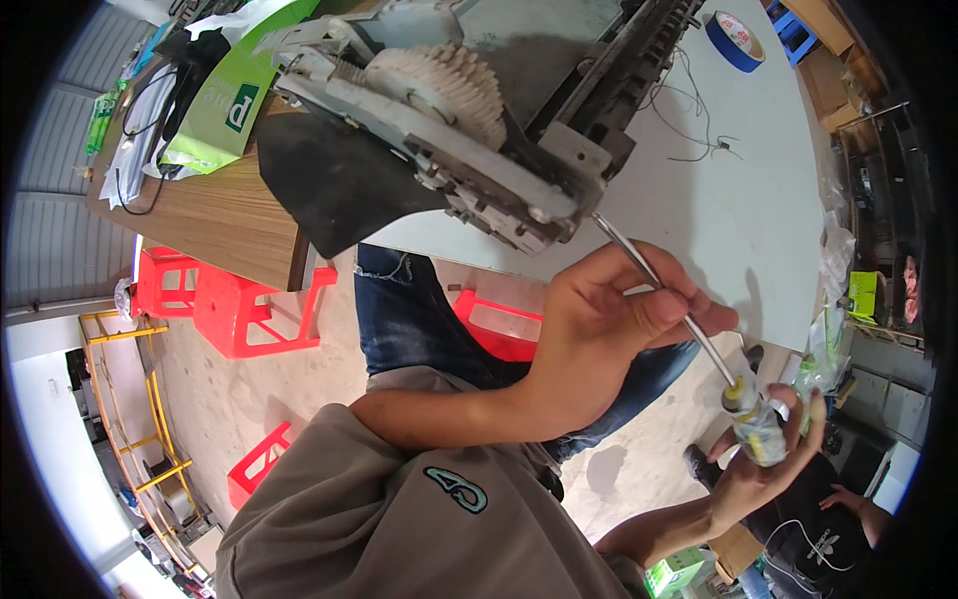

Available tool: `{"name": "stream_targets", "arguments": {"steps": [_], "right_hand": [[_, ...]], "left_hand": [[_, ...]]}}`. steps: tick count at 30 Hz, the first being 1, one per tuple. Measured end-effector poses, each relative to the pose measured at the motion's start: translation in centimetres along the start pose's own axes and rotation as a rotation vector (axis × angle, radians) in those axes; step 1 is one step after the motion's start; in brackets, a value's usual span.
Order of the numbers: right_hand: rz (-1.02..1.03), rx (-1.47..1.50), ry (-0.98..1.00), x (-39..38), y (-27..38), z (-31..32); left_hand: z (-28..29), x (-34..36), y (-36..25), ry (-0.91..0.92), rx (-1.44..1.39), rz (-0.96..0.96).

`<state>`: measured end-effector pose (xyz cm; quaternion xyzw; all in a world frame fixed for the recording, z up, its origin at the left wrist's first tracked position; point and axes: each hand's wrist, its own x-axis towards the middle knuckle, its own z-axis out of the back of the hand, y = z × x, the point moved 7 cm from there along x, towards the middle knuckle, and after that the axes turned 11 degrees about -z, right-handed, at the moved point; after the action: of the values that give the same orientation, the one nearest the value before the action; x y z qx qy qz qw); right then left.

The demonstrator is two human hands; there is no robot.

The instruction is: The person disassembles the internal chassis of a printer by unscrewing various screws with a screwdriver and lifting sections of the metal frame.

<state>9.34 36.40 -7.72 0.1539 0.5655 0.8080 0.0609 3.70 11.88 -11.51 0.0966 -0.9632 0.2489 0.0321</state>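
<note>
My left hand (619, 314) pinches the long metal shaft of a screwdriver (711, 347) between thumb and fingers. Its handle, clear and yellowish, rests in my right hand (763, 469), whose fingers curl loosely around it. The screwdriver's tip meets the lower end of a dusty grey machine assembly (469, 185); whether it sits in a screw is too small to tell. A large pale toothed gear (439, 90) is mounted on this assembly. From its end a dark slotted rail (639, 70) runs toward the far side. A black sheet (339, 180) hangs beneath the assembly's left part.
The assembly lies on a white table (738, 220) with blue tape (733, 42) and thin loose wires (699, 120). A wooden table (220, 230) at left bears a green package (235, 115). Red stools (235, 309) stand below. Another person (823, 529) is at lower right.
</note>
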Motion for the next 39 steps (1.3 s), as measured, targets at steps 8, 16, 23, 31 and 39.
{"name": "stream_targets", "arguments": {"steps": [8,16,23,31,39], "right_hand": [[0.257,-0.041,-0.026,0.3,0.5,0.5],[0.040,-0.028,0.002,1.1,0.4,-0.8],[0.062,0.009,-0.033,0.3,-0.8,0.1],[-0.023,0.067,0.003,1.0,-0.7,-1.6],[-0.093,0.010,-0.019,0.6,-1.5,-0.3]], "left_hand": [[-0.6,0.4,0.1,-0.002,-0.117,-0.097],[0.5,0.5,0.0,-0.014,0.055,0.008],[-0.5,0.1,-0.4,-0.079,-0.080,-0.175],[1.2,0.8,-0.7,-0.027,-0.010,-0.091],[0.0,0.4,-1.0,-0.059,-0.074,-0.104]]}}
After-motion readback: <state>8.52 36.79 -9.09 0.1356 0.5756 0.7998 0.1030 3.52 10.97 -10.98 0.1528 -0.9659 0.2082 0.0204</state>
